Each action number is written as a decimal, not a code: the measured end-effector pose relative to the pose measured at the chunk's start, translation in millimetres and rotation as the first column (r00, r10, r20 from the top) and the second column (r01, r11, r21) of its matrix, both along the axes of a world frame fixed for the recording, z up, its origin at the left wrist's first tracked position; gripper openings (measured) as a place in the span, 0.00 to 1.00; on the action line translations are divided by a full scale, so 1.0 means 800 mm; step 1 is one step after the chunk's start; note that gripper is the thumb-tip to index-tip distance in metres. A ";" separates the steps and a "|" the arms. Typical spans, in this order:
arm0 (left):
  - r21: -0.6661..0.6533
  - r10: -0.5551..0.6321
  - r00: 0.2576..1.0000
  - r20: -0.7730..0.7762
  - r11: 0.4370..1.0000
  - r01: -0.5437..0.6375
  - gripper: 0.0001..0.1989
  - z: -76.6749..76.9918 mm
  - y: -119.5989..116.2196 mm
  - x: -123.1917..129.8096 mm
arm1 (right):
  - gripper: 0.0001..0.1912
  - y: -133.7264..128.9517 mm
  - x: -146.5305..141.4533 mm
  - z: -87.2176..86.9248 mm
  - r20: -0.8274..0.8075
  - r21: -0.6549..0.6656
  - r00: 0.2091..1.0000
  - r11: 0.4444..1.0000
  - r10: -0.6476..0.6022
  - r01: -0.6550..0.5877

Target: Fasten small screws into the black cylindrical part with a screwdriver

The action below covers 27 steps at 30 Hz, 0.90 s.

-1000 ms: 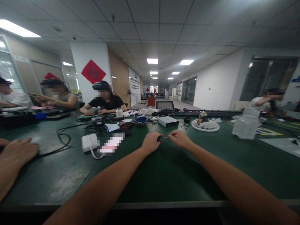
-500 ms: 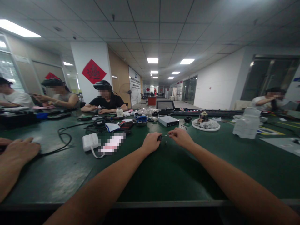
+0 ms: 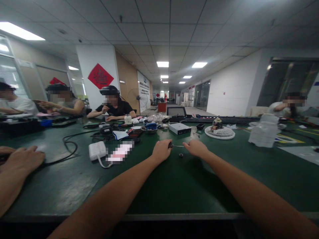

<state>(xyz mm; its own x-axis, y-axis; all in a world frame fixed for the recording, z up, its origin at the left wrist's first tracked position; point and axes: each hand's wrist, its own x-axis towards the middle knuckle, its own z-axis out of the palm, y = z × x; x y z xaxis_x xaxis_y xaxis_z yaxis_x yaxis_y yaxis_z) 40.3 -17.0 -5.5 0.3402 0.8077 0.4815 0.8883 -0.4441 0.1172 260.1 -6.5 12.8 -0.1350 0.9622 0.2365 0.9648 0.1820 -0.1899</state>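
My left hand [image 3: 161, 151] rests on the green mat, pinching a small screwdriver [image 3: 170, 144] with a dark handle. Its thin metal shaft points right, toward my right hand [image 3: 196, 148]. That hand lies close to the shaft's tip, with its fingers curled down and nothing visible in them. A small dark ring [image 3: 180, 155] sits on the mat just below the shaft, between my hands.
A co-worker's hand [image 3: 22, 159] lies on the mat at left. Nearby are a white power adapter [image 3: 96, 151] with its cable, a silver box [image 3: 179, 128], a round white grille [image 3: 219, 132] and translucent plastic packaging [image 3: 264, 131]. Several co-workers sit along the table.
My right hand has drawn back slightly from the screwdriver's tip, and its fingers have lowered. The dark ring now shows clearly on the mat below the shaft.
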 end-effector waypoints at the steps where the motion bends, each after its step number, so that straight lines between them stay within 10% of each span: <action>1: -0.005 0.015 1.000 -0.007 1.000 -0.015 0.22 0.000 0.000 0.000 | 0.35 0.002 0.001 -0.002 -0.017 -0.022 1.000 1.000 -0.006 0.005; 11: -0.091 0.154 0.984 -0.086 0.983 -0.162 0.20 -0.009 0.004 0.000 | 0.14 0.004 -0.007 -0.014 -0.376 -0.152 0.892 0.933 0.250 -0.325; 27: -0.097 0.159 0.984 -0.083 0.981 -0.166 0.16 -0.014 0.012 -0.007 | 0.07 -0.008 -0.014 -0.009 -0.362 0.004 0.863 0.926 0.353 -0.378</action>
<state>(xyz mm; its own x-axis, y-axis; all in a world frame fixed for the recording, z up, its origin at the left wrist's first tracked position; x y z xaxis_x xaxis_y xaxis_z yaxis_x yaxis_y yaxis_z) 34.8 -7.5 -16.4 0.2321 0.8990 0.3715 0.9556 -0.2821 0.0855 248.9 -13.1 5.4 -0.4006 0.8747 0.2727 0.6997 0.4842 -0.5254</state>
